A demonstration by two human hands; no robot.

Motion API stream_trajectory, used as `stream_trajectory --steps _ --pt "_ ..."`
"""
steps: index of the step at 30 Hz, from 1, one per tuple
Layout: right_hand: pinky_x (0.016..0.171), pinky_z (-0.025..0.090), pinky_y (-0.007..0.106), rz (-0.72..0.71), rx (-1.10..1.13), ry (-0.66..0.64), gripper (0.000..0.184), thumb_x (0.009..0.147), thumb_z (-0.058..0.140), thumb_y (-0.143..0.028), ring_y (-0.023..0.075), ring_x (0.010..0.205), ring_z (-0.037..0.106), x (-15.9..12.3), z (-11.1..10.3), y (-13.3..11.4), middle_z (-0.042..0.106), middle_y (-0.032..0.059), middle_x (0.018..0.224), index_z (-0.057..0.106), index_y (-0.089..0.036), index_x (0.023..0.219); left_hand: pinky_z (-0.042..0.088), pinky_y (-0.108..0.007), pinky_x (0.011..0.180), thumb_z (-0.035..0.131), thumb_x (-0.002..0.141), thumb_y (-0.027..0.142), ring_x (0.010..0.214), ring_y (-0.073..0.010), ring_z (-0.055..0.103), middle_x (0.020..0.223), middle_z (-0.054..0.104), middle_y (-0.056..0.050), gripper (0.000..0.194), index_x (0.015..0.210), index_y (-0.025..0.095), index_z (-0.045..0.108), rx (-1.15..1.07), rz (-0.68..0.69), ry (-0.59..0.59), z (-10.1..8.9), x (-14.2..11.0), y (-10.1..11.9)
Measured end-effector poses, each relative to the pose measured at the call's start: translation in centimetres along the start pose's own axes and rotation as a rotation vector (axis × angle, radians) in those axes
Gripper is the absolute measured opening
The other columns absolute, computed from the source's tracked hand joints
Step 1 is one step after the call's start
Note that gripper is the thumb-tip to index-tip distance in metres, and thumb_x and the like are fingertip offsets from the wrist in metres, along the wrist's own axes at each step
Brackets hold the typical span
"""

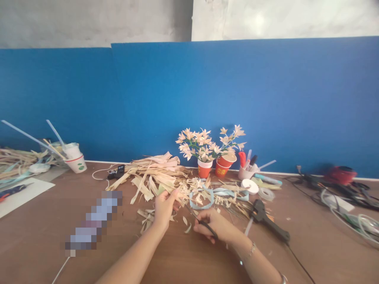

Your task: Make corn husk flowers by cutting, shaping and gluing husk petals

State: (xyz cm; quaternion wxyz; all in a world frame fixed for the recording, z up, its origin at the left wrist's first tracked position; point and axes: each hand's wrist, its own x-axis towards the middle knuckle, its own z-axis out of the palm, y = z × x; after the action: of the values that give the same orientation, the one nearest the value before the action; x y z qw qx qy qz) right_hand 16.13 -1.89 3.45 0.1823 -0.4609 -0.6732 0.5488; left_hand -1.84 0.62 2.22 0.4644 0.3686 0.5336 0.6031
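Think of a clock with the hands at its middle. The left hand (165,209) pinches a pale strip (182,198) between finger and thumb, just in front of a big mess of scraps. The right hand (211,225) is closed on the scissors (209,228), and the blades point at the strip. I can't tell if the blades are open or touching it.

Some work looks done. At 12 o'clock, one bunch of pale flowers (197,144) stands up in a cup (205,170). A smaller bunch is at 1 o'clock, by a red cup (223,170). Little cut bits (185,220) lie between the hands. Lots looks not done: a big heap of dry leaves (158,167) lies at 11 o'clock, much of it in long pieces. The strip seems only partly cut, but it is too small to be sure.

The table (44,244) is brown and messy. A glue gun (268,221) lies at 3 o'clock, and a pen cup (245,173) stands at 2. A white cup (76,163) with sticks is at 10. Wires and a red thing (340,174) sit between 2 and 3. Behind the table is a blue board (207,86), with a gray wall (89,21) above it.
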Motion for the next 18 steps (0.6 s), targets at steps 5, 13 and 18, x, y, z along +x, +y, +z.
stream_trajectory --steps 5,13,18 --pt "0.031 0.03 0.014 0.006 0.008 0.017 0.016 0.069 0.06 -0.03 0.0043 0.032 0.039 0.09 0.26 0.12 0.046 -0.0077 0.041 0.057 -0.015 0.064 0.041 -0.022 0.037 0.069 0.064 0.045 0.046 -0.0154 0.058 0.054 0.064 0.0 0.032 0.062 0.015 0.059 -0.011 -0.003 0.011 0.16 -0.25 -0.07" --pt "0.031 0.028 0.014 -0.028 0.039 0.021 0.019 0.072 0.06 -0.031 0.0042 0.03 0.038 0.46 0.7 0.28 0.045 -0.008 0.039 0.055 -0.015 0.064 0.042 -0.022 0.039 0.069 0.065 0.047 0.043 -0.015 0.057 0.048 0.061 0.001 0.035 0.061 0.016 0.055 -0.009 -0.022 0.047 0.13 -0.32 -0.07" --pt "0.031 0.028 0.014 -0.022 0.095 0.007 0.023 0.07 0.064 -0.036 0.0043 0.03 0.038 0.51 0.92 0.47 0.047 -0.0079 0.04 0.055 -0.015 0.064 0.042 -0.022 0.039 0.07 0.064 0.047 0.045 -0.0158 0.058 0.049 0.061 0.0 0.035 0.061 0.015 0.055 -0.018 -0.013 0.034 0.19 -0.33 -0.02"
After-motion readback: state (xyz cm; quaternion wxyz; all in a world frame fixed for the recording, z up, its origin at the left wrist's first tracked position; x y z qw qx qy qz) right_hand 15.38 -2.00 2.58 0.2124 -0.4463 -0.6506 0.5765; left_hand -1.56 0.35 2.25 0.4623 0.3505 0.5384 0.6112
